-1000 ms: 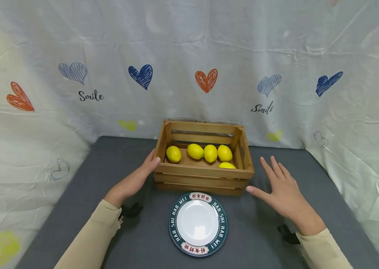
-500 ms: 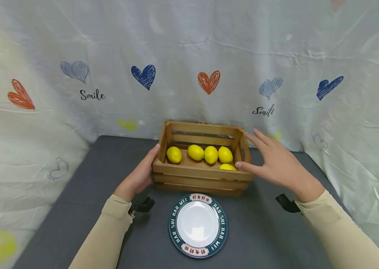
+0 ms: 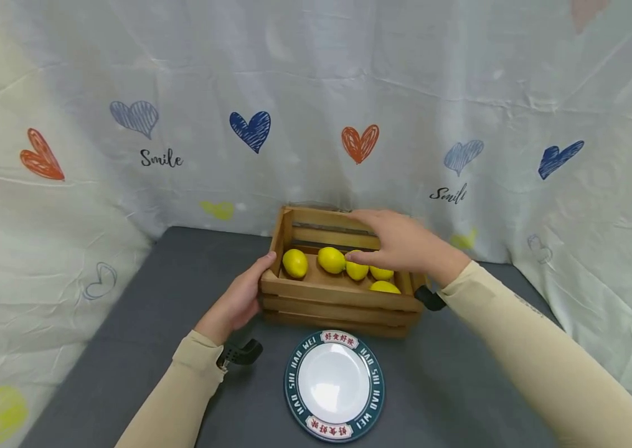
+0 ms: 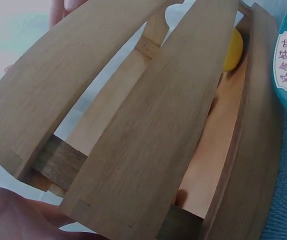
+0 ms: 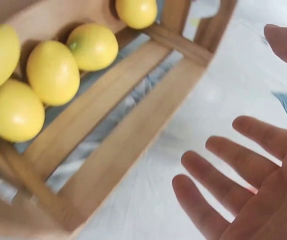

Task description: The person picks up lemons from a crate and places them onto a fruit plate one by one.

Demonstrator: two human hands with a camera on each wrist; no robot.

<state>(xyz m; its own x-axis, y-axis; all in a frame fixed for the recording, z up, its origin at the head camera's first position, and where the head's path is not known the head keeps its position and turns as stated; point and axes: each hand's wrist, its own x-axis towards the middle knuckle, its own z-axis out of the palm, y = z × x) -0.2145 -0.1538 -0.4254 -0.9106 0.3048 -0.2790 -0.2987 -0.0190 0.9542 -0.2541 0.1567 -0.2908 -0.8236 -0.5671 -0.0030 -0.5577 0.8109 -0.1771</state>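
Observation:
A slatted wooden crate (image 3: 338,298) stands at the back of the table with several yellow lemons (image 3: 296,264) inside. My left hand (image 3: 240,302) holds the crate's left end, its thumb at the rim of the front left corner; the left wrist view shows that hand (image 4: 8,212) against the slat ends, with some fingers hidden. Over the right half of the crate reaches my right hand (image 3: 405,239), fingers extended and holding nothing. It partly covers some lemons in the head view. The right wrist view shows its fingers spread (image 5: 203,207), apart from the lemons (image 5: 53,72).
In front of the crate lies a white plate (image 3: 334,382) with a dark green lettered rim. A dark grey cloth covers the table (image 3: 192,274). Close behind the crate hangs a white curtain (image 3: 304,168) printed with hearts.
My right hand has moved from beside the crate, leftward and up, to over the lemons. My left hand stays at the crate's left end. The head view has shifted slightly.

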